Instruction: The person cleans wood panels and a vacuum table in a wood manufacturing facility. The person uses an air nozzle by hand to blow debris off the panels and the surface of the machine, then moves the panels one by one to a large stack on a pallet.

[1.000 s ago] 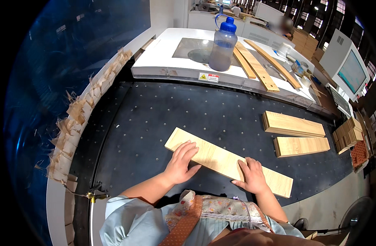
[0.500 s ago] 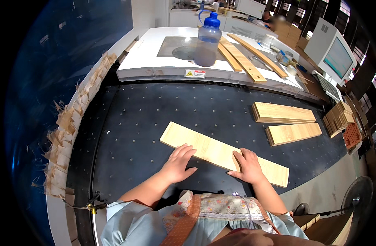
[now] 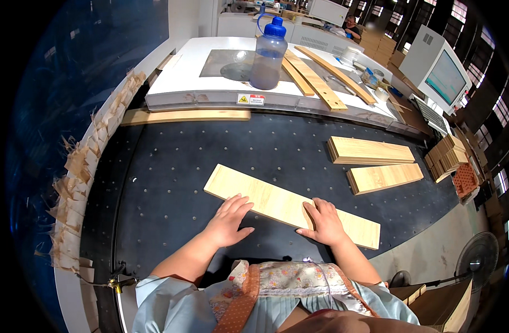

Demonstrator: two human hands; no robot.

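Observation:
A long wooden board [image 3: 271,198] with pale grain lies at a slant on the dark, studded table [image 3: 254,158], its right end nearer to me. My left hand [image 3: 228,223] rests its stretched fingertips on the board's near edge, left of the middle, with the thumb apart on the table side. Right of the middle, my right hand [image 3: 323,222] lies on the board, fingers flat over its top and thumb spread toward the near edge. Neither hand is closed round it. At the far left, a wooden strip [image 3: 188,116] lies along the front of the white machine housing [image 3: 193,99].
Two low stacks of boards, one farther [image 3: 371,150] and one nearer [image 3: 385,177], sit at the right. A blue-capped water bottle [image 3: 267,58] and several wooden strips [image 3: 315,80] stand or lie on the housing. A monitor [image 3: 440,75] and a fan [image 3: 479,261] are at the right.
The wooden strip now shows in front of the housing at the far left, where there was none before. The view has shifted slightly; both hands keep their places on the board.

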